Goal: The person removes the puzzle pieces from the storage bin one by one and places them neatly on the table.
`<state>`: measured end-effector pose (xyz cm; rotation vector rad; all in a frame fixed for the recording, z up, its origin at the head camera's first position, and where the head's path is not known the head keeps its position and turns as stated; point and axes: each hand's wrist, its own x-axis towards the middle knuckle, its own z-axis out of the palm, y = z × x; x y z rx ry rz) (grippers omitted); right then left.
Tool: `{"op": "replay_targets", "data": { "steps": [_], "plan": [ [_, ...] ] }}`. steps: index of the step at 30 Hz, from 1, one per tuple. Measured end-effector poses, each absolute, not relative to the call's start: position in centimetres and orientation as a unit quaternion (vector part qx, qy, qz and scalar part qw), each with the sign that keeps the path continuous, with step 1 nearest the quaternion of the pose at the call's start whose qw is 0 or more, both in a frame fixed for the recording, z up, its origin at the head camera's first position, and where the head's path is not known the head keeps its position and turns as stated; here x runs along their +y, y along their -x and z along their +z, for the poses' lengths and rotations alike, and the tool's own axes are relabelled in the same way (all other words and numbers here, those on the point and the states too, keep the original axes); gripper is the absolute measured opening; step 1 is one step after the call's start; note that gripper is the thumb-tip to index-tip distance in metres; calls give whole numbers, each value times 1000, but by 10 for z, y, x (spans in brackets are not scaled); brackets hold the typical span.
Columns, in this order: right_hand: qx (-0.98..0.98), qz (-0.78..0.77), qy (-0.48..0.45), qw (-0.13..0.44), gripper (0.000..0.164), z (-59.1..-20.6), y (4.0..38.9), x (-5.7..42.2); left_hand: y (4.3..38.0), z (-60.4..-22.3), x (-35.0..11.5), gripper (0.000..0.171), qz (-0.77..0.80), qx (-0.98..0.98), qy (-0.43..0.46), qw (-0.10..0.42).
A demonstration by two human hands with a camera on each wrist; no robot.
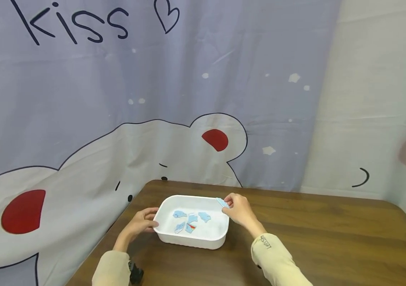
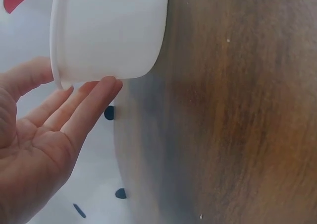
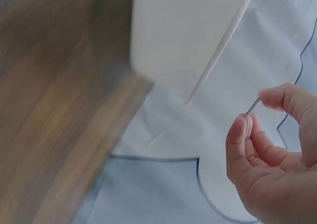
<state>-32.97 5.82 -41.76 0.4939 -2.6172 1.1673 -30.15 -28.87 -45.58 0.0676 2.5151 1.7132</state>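
Note:
A white plastic box stands on the table, with several flat light-blue printed puzzle pieces lying apart on its floor. At the box's left end is my left hand; its thumb lies at the rim and its fingers touch the outer wall. My right hand pinches another light-blue puzzle piece between thumb and fingers, above the box's far right corner. In the right wrist view this piece shows edge-on, thin, apart from the box wall.
The brown wooden table extends to the right of the box. Behind it hangs a printed curtain that reaches down to the table's far and left edges. A black device is at the left wrist.

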Motion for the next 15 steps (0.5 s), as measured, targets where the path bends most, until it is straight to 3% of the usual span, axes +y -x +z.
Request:
{"op": "replay_targets", "data": {
  "steps": [15],
  "plan": [
    [-909,381,-156,66,18,-446,317,121,299,-465,-289,61,575,817,17,32]
  ]
}}
